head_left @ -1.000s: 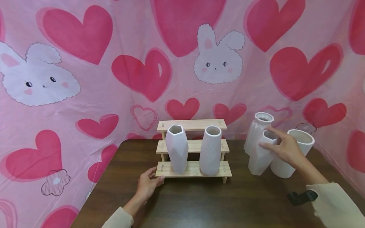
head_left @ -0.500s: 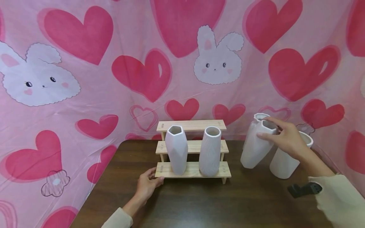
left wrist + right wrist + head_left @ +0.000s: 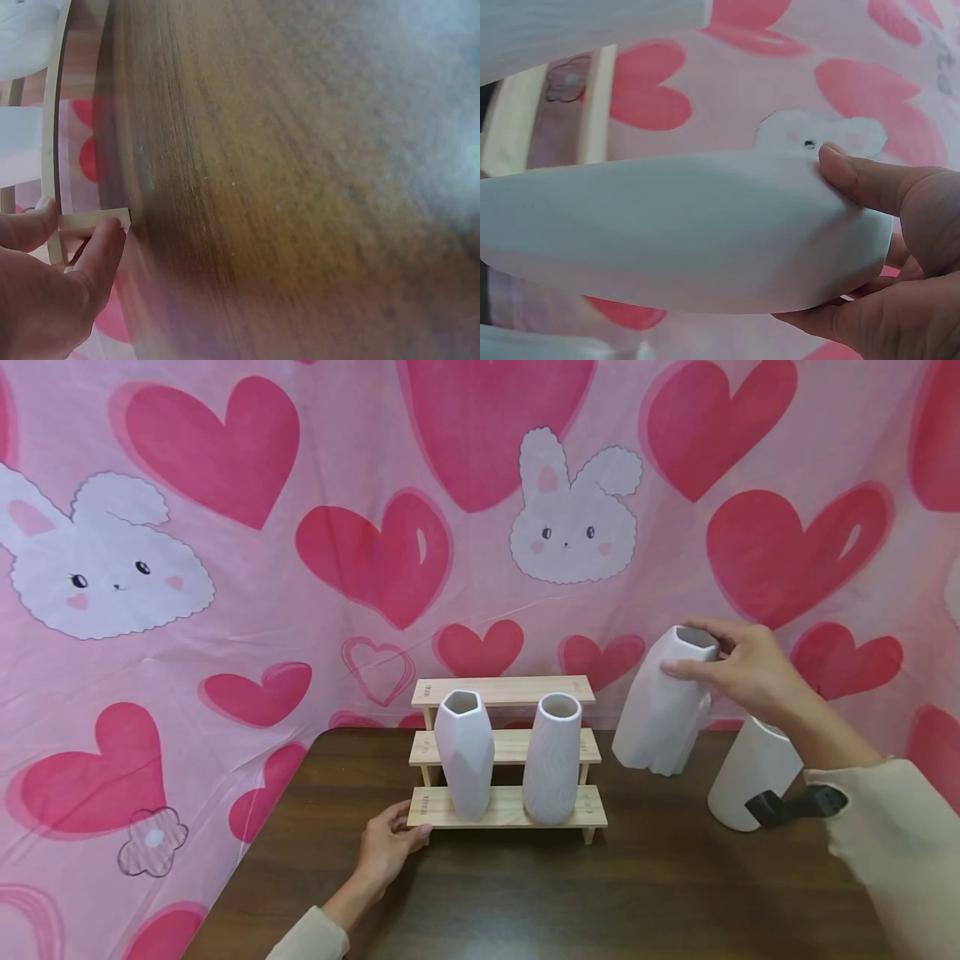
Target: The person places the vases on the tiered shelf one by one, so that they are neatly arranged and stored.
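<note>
While I monitored remotely, right hand (image 3: 742, 667) gripped an angular vase (image 3: 651, 710) | its rim end between thumb and fingers | left hand (image 3: 385, 850) pinched wooden rack (image 3: 502, 690) by a front corner

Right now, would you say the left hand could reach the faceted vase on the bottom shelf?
Probably yes: the left hand holds the bottom shelf at its left end, with nothing between it and the faceted vase, though its grip would first have to open.
</note>
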{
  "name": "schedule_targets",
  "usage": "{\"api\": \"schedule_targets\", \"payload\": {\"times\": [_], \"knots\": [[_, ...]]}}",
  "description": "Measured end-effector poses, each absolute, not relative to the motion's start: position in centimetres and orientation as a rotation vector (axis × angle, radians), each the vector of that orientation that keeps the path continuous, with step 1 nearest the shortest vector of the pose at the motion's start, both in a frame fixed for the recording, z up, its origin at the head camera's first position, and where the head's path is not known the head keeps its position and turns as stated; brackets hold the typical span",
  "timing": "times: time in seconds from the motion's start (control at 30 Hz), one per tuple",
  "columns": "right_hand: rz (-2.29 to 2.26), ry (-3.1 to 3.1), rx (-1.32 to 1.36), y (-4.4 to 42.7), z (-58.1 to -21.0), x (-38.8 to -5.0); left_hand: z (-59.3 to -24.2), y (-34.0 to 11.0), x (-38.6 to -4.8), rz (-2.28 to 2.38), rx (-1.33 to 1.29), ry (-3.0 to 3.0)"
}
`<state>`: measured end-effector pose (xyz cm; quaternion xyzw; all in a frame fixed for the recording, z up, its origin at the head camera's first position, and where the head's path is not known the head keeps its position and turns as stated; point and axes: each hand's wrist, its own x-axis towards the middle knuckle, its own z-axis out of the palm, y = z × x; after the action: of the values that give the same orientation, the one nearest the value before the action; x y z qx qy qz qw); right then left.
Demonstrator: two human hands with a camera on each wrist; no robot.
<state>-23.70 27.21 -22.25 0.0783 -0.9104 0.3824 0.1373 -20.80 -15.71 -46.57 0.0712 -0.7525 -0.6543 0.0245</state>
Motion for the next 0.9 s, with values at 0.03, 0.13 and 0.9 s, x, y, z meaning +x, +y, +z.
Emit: {"api": "schedule_targets", "payload": {"times": [0.03,0.13,0.9], "knots": [[1.101,-2.63,0.228,27.0,-21.9,-23.8,-46.6,-15.8,-20.8,-2.024,0.221,-2.329],[1.077,-2.616,0.24,26.2,-20.7,-24.0,-46.5,-15.8,-20.7,-2.016,0.226,-2.339],[1.161,-2.539,0.39,18.3,-16.3,-26.5,-46.4,-15.7,-20.8,-2.047,0.239,-2.331]]}}
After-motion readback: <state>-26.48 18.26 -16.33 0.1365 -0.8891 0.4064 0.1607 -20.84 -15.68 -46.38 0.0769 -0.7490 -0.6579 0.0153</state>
